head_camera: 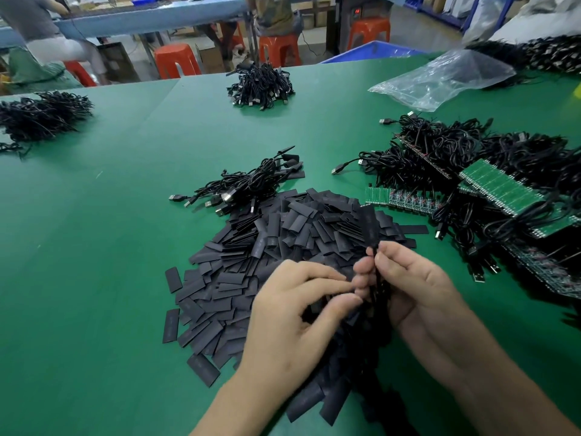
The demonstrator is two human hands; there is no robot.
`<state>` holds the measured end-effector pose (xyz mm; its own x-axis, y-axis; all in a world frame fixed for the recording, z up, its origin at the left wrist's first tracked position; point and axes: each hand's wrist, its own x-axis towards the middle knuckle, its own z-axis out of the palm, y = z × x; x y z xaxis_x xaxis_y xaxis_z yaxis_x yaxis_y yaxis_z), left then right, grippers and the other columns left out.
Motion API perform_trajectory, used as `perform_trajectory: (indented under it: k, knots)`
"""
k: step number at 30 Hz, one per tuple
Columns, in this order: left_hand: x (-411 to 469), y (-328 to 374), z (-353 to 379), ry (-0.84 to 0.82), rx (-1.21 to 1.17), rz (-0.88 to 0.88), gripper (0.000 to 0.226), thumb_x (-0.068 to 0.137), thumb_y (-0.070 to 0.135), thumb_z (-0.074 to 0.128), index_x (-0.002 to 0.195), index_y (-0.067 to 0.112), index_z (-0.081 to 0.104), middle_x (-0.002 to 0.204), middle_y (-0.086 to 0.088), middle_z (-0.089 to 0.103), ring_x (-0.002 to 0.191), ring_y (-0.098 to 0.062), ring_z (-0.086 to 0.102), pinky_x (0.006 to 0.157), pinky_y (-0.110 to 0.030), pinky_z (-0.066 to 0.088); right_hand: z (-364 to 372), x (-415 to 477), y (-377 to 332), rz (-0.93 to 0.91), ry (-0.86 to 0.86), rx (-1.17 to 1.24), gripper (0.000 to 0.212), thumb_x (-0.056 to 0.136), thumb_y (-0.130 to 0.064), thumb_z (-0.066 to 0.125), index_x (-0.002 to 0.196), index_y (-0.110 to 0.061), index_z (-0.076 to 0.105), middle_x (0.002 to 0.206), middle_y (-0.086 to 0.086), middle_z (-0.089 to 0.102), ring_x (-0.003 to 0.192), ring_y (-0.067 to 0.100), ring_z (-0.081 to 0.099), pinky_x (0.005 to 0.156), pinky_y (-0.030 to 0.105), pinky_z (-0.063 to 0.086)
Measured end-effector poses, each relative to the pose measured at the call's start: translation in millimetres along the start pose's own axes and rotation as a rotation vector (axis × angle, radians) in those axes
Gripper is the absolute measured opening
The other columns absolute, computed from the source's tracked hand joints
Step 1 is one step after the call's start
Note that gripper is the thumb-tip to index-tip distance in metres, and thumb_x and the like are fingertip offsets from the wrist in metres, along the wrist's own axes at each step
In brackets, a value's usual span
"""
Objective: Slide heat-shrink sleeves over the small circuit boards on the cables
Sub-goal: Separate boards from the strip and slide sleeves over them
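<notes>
A green table (94, 247) fills the view. Under and to the left of the grip spreads a wide sleeve pile (251, 262) of flat black pieces, which reaches beneath both wrists. Right of the grip lies a big cable heap (456, 152), with green board panels (503, 187) laid across it. Far beyond that heap, a clear bag (446, 77) lies crumpled. Just beyond the pile, up and left of the grip, sits a small bundle (248, 184) of cables with USB plugs.

The right hand (418, 287) and left hand (298, 313) meet above the near side of the pile, fingertips touching. The right thumb and forefinger pinch the lower end of one sleeve (368, 225), which stands nearly upright above the grip, its top end free. The other right fingers curl round a black cable (379, 284) that runs down between the hands. The left thumb and fingers close on that cable just below the pinch. I cannot tell whether a board is inside the sleeve.
</notes>
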<state>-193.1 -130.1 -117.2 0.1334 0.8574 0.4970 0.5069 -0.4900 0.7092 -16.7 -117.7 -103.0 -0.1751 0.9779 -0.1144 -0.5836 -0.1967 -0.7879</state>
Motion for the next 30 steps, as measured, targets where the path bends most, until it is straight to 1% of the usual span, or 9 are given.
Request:
perform_trajectory:
  k: [4,8,11,14,20,23,25,28,30]
  knots:
    - [0.7,15.5,11.6,-0.132,0.013,-0.053,0.039,0.088,0.065,0.061,0.092,0.03,0.077,0.098,0.02,0.07,0.094,-0.003,0.059,0.085,-0.033,0.05,1.3,1.5,-0.9,-0.018,0.01,0.147,0.02,0.087,-0.012,0.056,0.105,-0.006,0.061,0.09,0.005,0.075,0.078,0.01,0.072,0.07,0.021,0.059]
    - [2.6,25.2,17.2,-0.176,0.05,-0.103,0.024,0.085,0.052,0.069,0.084,0.028,0.073,0.083,0.016,0.068,0.082,-0.004,0.059,0.081,-0.035,0.049,2.8,2.6,-1.9,-0.088,0.053,0.151,0.03,0.085,-0.012,0.057,0.114,-0.004,0.056,0.095,0.005,0.078,0.085,0.009,0.075,0.072,0.019,0.059]
    - [5.8,30.0,9.4,-0.186,-0.091,-0.206,0.019,0.092,0.039,0.068,0.081,0.023,0.067,0.072,0.015,0.066,0.069,-0.001,0.061,0.069,-0.027,0.05,0.3,2.6,-3.9,-0.113,0.041,0.075,0.024,0.089,-0.018,0.056,0.109,-0.005,0.058,0.107,0.015,0.077,0.097,0.021,0.076,0.077,0.026,0.061]
    - [21.9,24.7,-9.6,-0.13,-0.23,-0.294,0.025,0.099,0.03,0.064,0.078,0.016,0.062,0.074,0.005,0.075,0.067,-0.012,0.07,0.064,-0.028,0.054,-1.9,3.5,-5.8,-0.151,0.077,-0.09,0.029,0.092,-0.027,0.054,0.109,-0.005,0.062,0.112,0.016,0.076,0.104,0.027,0.074,0.083,0.031,0.061]
    - [103.3,-33.2,-58.9,0.055,0.306,-0.264,0.023,0.095,0.045,0.064,0.087,0.025,0.075,0.069,0.007,0.072,0.07,-0.015,0.069,0.074,-0.035,0.057,-3.0,3.5,0.6,-0.191,0.132,-0.347,0.02,0.09,-0.029,0.061,0.096,-0.015,0.073,0.096,0.013,0.076,0.088,0.023,0.072,0.079,0.032,0.061]
    - [139.5,-64.7,-69.6,0.121,0.521,-0.26,0.034,0.095,0.053,0.061,0.102,0.025,0.079,0.081,0.001,0.076,0.084,-0.025,0.071,0.077,-0.039,0.056,-1.2,3.0,-0.1,-0.212,0.116,-0.405,0.018,0.09,-0.029,0.06,0.092,-0.019,0.074,0.087,0.006,0.074,0.081,0.017,0.068,0.074,0.027,0.058]
    - [153.1,-82.6,-75.2,0.065,0.65,-0.259,0.038,0.097,0.054,0.059,0.112,0.024,0.078,0.097,-0.006,0.077,0.099,-0.031,0.068,0.082,-0.04,0.053,-2.3,1.7,0.1,-0.233,0.102,-0.511,0.015,0.09,-0.031,0.061,0.091,-0.023,0.074,0.084,0.003,0.073,0.077,0.012,0.066,0.07,0.022,0.054]
    - [150.2,-90.9,-78.0,0.057,0.708,-0.202,0.041,0.097,0.052,0.06,0.119,0.021,0.076,0.112,-0.01,0.071,0.113,-0.032,0.058,0.092,-0.042,0.048,-6.7,-0.1,4.8,-0.268,0.077,-0.86,0.008,0.091,-0.036,0.067,0.089,-0.031,0.073,0.08,-0.003,0.068,0.072,0.01,0.062,0.063,0.025,0.051]
    - [133.2,-81.3,-72.2,0.091,0.637,-0.16,0.035,0.095,0.053,0.061,0.111,0.026,0.078,0.101,-0.001,0.068,0.1,-0.025,0.061,0.085,-0.038,0.049,-8.1,-0.7,10.4,-0.335,0.045,-1.172,0.005,0.09,-0.037,0.071,0.086,-0.035,0.072,0.081,-0.011,0.065,0.081,0.003,0.06,0.07,0.023,0.05]
